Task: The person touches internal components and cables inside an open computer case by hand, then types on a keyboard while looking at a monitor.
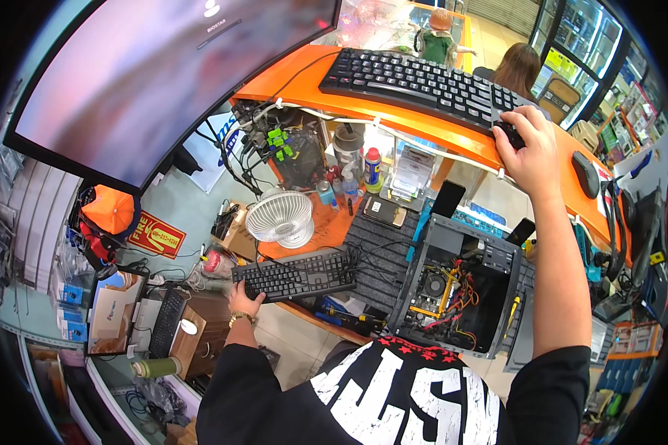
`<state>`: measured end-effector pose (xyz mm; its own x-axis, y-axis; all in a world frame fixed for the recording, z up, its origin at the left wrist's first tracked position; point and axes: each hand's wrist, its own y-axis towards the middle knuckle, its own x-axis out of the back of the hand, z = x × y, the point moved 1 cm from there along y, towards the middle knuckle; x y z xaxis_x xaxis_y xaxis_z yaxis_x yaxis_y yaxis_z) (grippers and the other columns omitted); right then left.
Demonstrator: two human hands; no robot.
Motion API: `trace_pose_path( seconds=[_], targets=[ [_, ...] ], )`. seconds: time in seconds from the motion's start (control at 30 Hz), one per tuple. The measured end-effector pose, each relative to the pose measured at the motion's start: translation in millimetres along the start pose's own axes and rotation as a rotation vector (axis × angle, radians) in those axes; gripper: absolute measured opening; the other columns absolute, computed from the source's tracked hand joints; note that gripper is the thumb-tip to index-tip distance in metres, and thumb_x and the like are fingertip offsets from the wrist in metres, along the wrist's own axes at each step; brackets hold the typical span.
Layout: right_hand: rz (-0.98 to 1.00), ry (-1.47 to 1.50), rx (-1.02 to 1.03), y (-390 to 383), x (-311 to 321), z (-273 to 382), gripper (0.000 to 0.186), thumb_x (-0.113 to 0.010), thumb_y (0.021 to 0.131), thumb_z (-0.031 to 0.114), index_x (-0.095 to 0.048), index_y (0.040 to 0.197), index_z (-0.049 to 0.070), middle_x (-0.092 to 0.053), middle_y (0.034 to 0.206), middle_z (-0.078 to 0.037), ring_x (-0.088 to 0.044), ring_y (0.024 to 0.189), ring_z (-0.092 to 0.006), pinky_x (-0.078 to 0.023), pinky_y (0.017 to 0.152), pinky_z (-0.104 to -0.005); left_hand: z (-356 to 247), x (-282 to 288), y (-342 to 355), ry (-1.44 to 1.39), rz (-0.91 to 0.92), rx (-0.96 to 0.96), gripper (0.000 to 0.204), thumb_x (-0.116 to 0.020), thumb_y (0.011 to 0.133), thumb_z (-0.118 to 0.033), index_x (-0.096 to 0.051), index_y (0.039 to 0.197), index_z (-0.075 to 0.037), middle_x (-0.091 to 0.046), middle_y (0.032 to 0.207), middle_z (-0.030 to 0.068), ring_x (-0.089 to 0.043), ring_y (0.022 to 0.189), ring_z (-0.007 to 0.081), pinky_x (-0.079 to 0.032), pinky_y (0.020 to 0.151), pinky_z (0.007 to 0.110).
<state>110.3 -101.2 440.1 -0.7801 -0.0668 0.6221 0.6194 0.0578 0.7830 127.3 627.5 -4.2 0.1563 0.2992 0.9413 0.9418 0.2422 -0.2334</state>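
My left hand (244,302) grips the near left end of a black keyboard (304,273), thumb on its top, fingers around the edge. The keyboard lies by a white fan (280,217), a bunched black cable on its right end. On the orange shelf above, my right hand (531,148) curls over a dark rounded thing (508,133) at the right end of a second black keyboard (423,83). My palm hides most of that thing; it may be a mouse. Below, an open computer case (456,285) shows a motherboard, a cooler fan and yellow, red and black wires.
A large lit monitor (171,81) fills the upper left. On the orange shelf (274,83) a black mouse (585,175) sits right of my hand. A phone (384,211) and a spray can (372,170) stand or lie beneath it. Another person (518,69) is beyond the shelf.
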Motion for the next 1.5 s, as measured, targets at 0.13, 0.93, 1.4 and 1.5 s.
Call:
trace_pose_path(
  seconds=[0.13,0.93,1.4,1.5],
  targets=[
    [0.006,-0.005,-0.006,-1,1,0,0.025,-0.087,0.095,0.024,-0.083,0.112,0.006,-0.075,0.114,-0.012,-0.072,0.109,-0.0368,-0.056,0.099,-0.0467,-9,2,-5,0.025,0.046,0.014,0.105,-0.094,0.085,-0.059,-0.052,0.172,-0.018,-0.042,0.182,0.0183,-0.043,0.165,0.0423,-0.039,0.133,0.059],
    [0.046,0.059,-0.042,-7,-12,-10,0.027,-0.084,0.105,0.026,-0.082,0.118,0.003,-0.078,0.116,-0.011,-0.075,0.096,-0.0292,-0.059,0.09,-0.0384,-66,-53,-50,-0.019,-0.248,-0.592,0.056,-0.087,0.089,-0.024,-0.07,0.141,-0.011,-0.065,0.15,0.0154,-0.057,0.145,0.0424,-0.046,0.118,0.061],
    [-0.006,0.023,0.007,0,-4,-1,0.023,-0.087,0.096,0.022,-0.082,0.11,0.005,-0.074,0.112,-0.013,-0.073,0.11,-0.036,-0.057,0.099,-0.0463,-137,-82,-112,-0.011,-0.024,-0.9,0.062,-0.076,0.097,-0.028,-0.066,0.154,-0.005,-0.06,0.162,0.0168,-0.049,0.156,0.0412,-0.036,0.13,0.064],
    [0.001,0.032,-0.009,-1,-2,-2,0.024,-0.087,0.096,0.023,-0.082,0.11,0.005,-0.075,0.112,-0.012,-0.073,0.11,-0.0363,-0.056,0.099,-0.0463,-139,-80,-111,-0.015,-0.013,-0.93,0.06,-0.076,0.097,-0.028,-0.068,0.152,-0.005,-0.06,0.162,0.0168,-0.05,0.155,0.0407,-0.036,0.129,0.065]
  ],
)
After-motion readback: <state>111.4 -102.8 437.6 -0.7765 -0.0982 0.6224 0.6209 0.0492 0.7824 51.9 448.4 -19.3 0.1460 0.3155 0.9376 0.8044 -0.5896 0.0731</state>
